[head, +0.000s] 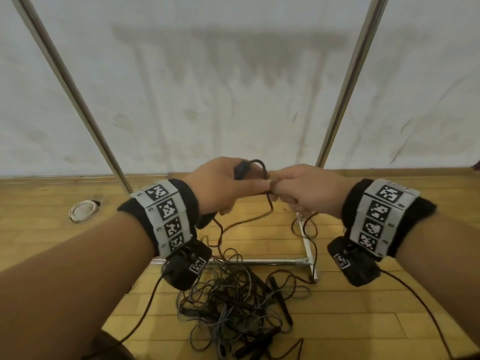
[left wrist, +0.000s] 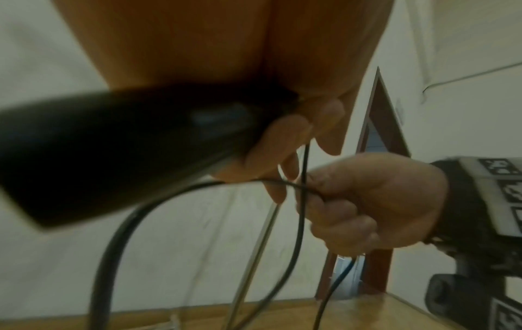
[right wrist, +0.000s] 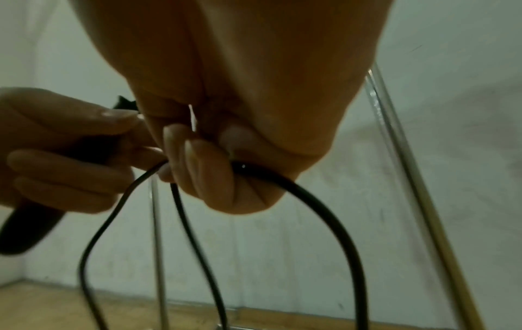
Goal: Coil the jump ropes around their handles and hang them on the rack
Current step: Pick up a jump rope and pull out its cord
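Tangle of thin dark jump ropes with black handles [head: 233, 302] lies nearest on the yellow wooden plank floor [head: 350, 320]. Above it, left hand [head: 223, 185] curls its fingers round a black tapered plastic handle [left wrist: 118, 143]; right hand [head: 304, 190], touching it, pinches that rope's thin black cord [right wrist: 319, 201]. Behind stand the rack's slanted silver metal poles [head: 345, 84] and white wall [head: 220, 74].

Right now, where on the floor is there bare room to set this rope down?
Bare floor lies right of the rope pile, and more lies left, between the pile and the white ring. It is crowded at the pile, which spills over the rack base bar.
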The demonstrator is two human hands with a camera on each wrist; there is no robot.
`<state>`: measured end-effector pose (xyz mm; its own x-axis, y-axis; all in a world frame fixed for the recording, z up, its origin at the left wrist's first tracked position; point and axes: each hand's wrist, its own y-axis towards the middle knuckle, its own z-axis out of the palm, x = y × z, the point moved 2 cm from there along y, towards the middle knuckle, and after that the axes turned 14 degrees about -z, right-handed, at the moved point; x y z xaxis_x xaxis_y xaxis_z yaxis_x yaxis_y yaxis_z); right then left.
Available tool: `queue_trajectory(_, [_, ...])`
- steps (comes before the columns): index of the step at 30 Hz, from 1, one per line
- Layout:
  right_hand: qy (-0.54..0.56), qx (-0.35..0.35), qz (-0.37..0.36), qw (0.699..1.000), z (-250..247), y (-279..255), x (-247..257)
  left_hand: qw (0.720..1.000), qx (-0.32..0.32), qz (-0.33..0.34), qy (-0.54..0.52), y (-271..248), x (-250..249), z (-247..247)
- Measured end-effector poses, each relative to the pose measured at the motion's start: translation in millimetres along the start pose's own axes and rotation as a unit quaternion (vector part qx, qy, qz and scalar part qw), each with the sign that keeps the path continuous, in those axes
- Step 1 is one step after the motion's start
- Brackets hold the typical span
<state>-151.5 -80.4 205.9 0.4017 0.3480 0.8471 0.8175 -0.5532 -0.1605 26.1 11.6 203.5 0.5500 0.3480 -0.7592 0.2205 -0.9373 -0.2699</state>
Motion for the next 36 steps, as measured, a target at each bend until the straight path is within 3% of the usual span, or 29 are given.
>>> queue_trajectory(3, [0.035, -0.003, -0.034, 0.999, 5, -3, 15, 1.000, 0.022, 0.002, -0.003, 1, -4, 3])
queue_trajectory(6, [0.028, -0.003, -0.035, 0.999, 1, -5, 14, 0.999, 0.005, -0.039, 0.028, 3, 3, -7])
queue_trajectory(9, [0.014, -0.010, -0.024, 1.000, -6, -8, 8, 0.997, 0.035, -0.058, -0.029, 4, 12, -22])
queue_trajectory(18, [0.041, -0.032, -0.090, 0.995, -2, -7, 12, 0.998, 0.056, -0.025, 0.016, 11, 6, -7])
queue_trajectory(21, [0.044, -0.037, -0.111, 0.992, -10, -6, 7, 0.999, -0.039, -0.023, -0.024, 13, 4, -20])
queue_trajectory(25, [0.000, -0.026, -0.121, 0.992, -24, -6, -17, 0.978, -0.183, -0.035, -0.097, 18, 14, -45])
queue_trajectory(28, [-0.139, 0.042, -0.043, 0.989, -39, -11, -52, 0.929, -0.311, -0.083, -0.181, 22, 34, -81])
queue_trajectory(30, [-0.248, 0.066, 0.034, 0.966, -56, -22, -85, 0.898, -0.350, -0.122, -0.237, 19, 58, -106])
queue_trajectory(32, [-0.279, 0.059, 0.091, 0.954, -72, -32, -114, 0.906, -0.342, -0.174, -0.180, 19, 81, -115])
queue_trajectory(34, [-0.307, 0.061, 0.136, 0.940, -77, -35, -126, 0.928, -0.304, -0.214, 0.006, 21, 93, -105])
queue_trajectory(36, [-0.353, 0.069, 0.141, 0.923, -72, -29, -117, 0.935, -0.270, -0.183, 0.140, 25, 85, -87])
